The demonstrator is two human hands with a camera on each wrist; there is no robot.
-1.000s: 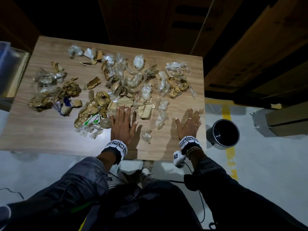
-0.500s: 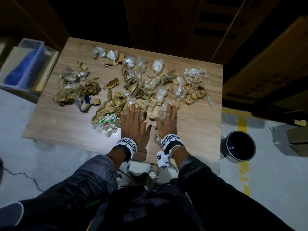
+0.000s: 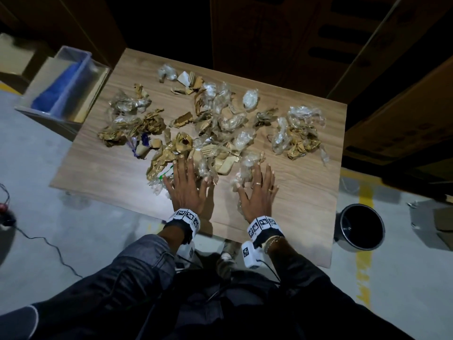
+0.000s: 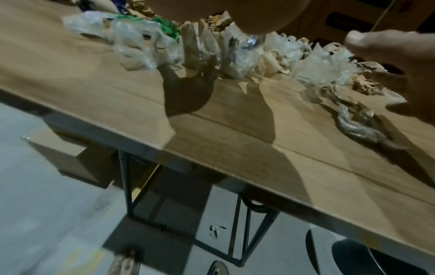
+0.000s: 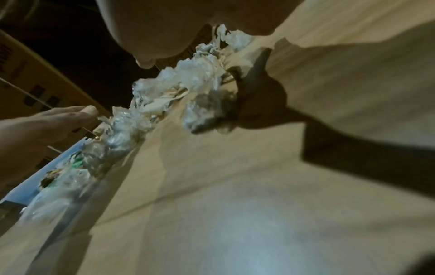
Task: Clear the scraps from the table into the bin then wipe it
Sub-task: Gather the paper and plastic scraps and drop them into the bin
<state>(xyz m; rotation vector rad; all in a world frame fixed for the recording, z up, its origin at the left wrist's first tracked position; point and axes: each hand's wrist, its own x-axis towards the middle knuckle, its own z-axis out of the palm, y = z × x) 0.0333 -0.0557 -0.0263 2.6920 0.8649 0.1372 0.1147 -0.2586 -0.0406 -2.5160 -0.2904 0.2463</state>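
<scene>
Crumpled brown paper and clear plastic scraps (image 3: 210, 123) lie spread over the wooden table (image 3: 110, 168). A separate clump of scraps (image 3: 297, 133) sits at the right. My left hand (image 3: 186, 182) lies flat with straight fingers, its fingertips (image 3: 182, 159) among the nearest scraps. Beside it my right hand (image 3: 257, 190) is also flat, fingers spread, touching a clear plastic wad (image 3: 247, 168). In the left wrist view the scraps (image 4: 212, 48) lie ahead near the table edge. A round black bin (image 3: 360, 227) stands on the floor at the table's right front corner.
A clear plastic tub (image 3: 66, 84) with something blue inside stands left of the table. Cardboard boxes (image 3: 402, 99) line the back and right. A cable (image 3: 49, 244) trails on the grey floor at left. A yellow line (image 3: 365, 261) runs past the bin.
My right hand slid left from the table's right edge to beside the left hand, then spread slightly right. The left hand stayed flat on the near scraps. The head view shifted.
</scene>
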